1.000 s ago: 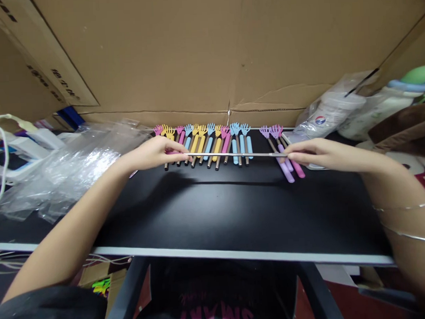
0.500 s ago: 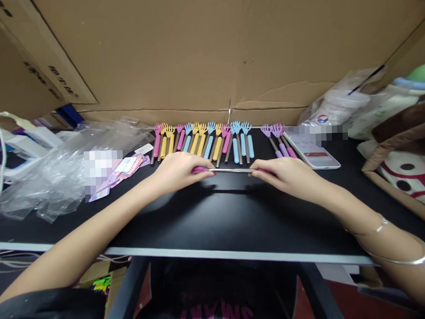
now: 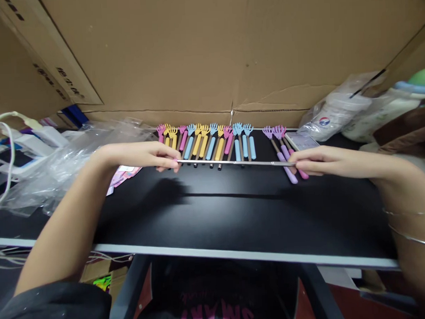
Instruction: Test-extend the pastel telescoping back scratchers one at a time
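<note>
A telescopic back scratcher (image 3: 233, 162) is stretched level above the black table, its thin metal rod drawn out long between my two hands. My left hand (image 3: 146, 156) is closed on one end, with a bit of pink showing at the fingertips. At the other end, my right hand (image 3: 324, 162) pinches the rod; that end is hidden by the fingers. Behind the rod lies a row of back scratchers (image 3: 208, 143) with pink, yellow and blue claws and handles. Purple and pink back scratchers (image 3: 285, 152) lie beside my right hand, partly covered by it.
Clear plastic bags (image 3: 76, 159) and pink printed cards (image 3: 124, 174) lie on the left. A phone (image 3: 302, 140) is behind my right hand. A bagged cup (image 3: 339, 113) and a bottle (image 3: 402, 97) stand at the right. A cardboard wall (image 3: 181, 53) closes off the back.
My hands have moved apart, left hand leftward and right hand rightward. The metal rod between them has lengthened. My right hand now covers part of the phone and the purple and pink scratchers.
</note>
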Demonstrator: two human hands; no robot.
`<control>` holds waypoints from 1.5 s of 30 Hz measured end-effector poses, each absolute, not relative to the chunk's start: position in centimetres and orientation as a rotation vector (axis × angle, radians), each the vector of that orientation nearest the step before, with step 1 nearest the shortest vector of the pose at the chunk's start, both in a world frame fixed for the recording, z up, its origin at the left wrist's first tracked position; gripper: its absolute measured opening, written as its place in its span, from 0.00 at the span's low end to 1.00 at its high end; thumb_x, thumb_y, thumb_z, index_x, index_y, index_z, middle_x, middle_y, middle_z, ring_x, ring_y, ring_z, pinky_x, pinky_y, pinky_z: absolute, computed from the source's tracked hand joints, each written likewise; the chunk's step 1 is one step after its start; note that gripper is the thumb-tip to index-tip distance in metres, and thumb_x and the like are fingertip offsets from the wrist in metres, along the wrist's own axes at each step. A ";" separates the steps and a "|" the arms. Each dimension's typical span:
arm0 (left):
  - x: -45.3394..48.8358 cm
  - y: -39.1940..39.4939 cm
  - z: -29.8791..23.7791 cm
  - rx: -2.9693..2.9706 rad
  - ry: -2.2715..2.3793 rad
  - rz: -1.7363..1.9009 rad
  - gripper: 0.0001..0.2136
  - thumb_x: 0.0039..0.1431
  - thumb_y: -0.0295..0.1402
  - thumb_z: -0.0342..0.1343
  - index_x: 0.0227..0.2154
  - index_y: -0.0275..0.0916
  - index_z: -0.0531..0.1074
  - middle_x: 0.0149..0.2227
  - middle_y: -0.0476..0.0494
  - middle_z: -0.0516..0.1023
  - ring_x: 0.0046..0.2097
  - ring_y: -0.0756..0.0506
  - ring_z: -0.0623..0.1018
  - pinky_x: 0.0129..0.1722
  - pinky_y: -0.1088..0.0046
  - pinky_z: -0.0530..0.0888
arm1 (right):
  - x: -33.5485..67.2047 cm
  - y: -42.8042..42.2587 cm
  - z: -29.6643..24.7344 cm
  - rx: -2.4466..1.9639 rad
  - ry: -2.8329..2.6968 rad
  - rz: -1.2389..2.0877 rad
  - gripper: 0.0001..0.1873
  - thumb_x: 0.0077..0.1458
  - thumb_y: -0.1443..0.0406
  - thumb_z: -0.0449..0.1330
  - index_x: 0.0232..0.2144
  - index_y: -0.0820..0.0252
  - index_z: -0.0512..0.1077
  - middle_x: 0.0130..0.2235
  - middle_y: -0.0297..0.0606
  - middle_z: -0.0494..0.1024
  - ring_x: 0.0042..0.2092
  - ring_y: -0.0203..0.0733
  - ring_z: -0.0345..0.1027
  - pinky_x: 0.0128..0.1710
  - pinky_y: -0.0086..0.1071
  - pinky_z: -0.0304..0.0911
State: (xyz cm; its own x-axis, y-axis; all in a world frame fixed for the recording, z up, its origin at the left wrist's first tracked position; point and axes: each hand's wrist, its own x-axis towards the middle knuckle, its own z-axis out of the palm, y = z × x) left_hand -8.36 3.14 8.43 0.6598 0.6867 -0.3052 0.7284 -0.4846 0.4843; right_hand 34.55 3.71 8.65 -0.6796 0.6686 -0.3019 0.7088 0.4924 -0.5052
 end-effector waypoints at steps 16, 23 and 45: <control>-13.0 6.3 6.3 2.292 1.442 -0.071 0.20 0.56 0.52 0.51 0.28 0.38 0.74 0.29 0.46 0.75 0.32 0.47 0.71 0.30 0.78 0.63 | 37.7 6.2 7.6 1.560 2.780 -0.450 0.28 0.58 0.41 0.47 0.30 0.58 0.68 0.29 0.39 0.70 0.32 0.40 0.61 0.34 0.33 0.57; -13.7 6.7 5.8 2.349 1.618 -0.124 0.18 0.58 0.48 0.52 0.34 0.38 0.79 0.33 0.47 0.81 0.34 0.47 0.75 0.32 0.79 0.64 | 35.6 5.9 6.8 1.547 2.877 -0.219 0.26 0.60 0.45 0.46 0.36 0.59 0.70 0.27 0.38 0.71 0.29 0.38 0.59 0.32 0.32 0.53; -3.1 1.3 4.7 2.871 1.681 0.253 0.19 0.68 0.46 0.43 0.41 0.45 0.78 0.38 0.46 0.82 0.39 0.44 0.78 0.28 0.74 0.59 | 30.4 2.4 5.4 1.587 3.011 0.018 0.22 0.62 0.49 0.46 0.36 0.54 0.73 0.19 0.33 0.73 0.23 0.39 0.66 0.25 0.30 0.50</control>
State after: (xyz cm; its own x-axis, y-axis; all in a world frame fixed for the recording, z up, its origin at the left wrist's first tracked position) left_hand -3.05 1.28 4.69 0.4858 0.8441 0.2269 0.8735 -0.4782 -0.0910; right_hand 30.38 2.40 5.37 -0.5387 0.8094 0.2338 0.8122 0.5727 -0.1115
